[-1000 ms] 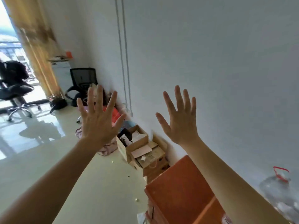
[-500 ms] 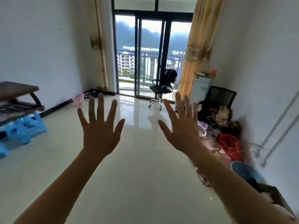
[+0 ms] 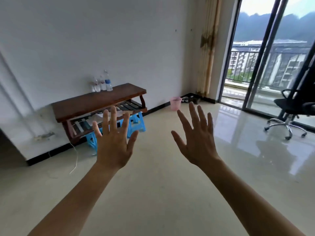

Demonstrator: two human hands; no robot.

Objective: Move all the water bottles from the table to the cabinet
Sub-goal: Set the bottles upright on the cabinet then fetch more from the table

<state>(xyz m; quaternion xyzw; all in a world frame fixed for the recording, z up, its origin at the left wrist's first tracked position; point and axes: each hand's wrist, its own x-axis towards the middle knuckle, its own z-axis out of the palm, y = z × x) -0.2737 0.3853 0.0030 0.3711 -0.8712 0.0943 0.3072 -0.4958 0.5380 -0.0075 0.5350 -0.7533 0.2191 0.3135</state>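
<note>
A person's two bare arms reach forward into a sparse room. The left hand (image 3: 113, 149) and right hand (image 3: 199, 145) are both raised with fingers straight and spread, backs toward the camera. Both are empty and touch nothing.

The task looks barely begun, or between trips. A cluster of clear water bottles (image 3: 102, 83) stands upright at about 11 o'clock, on the far left end of a dark wooden desk (image 3: 98, 101), close against the white wall (image 3: 119, 40). There seem to be three or four, one taller with a blue label, but blur makes the count uncertain. They are well apart from both hands. No cabinet is in view, so how many bottles are already stored cannot be judged. What is left is to walk over, pick these up and carry them off.

The desk is low, at 10 o'clock, with a slatted lower shelf holding pale flat items too blurred to name. Blue plastic stools (image 3: 137, 122) sit under its right end. The floor (image 3: 153, 193) is glossy cream tile. A small pink bin (image 3: 175, 103) stands near 12 o'clock by the wall. At 2 o'clock a yellowish curtain (image 3: 208, 48) hangs beside a sliding glass door (image 3: 265, 57) to a balcony. A black office chair (image 3: 289, 113) stands at 3 o'clock.
</note>
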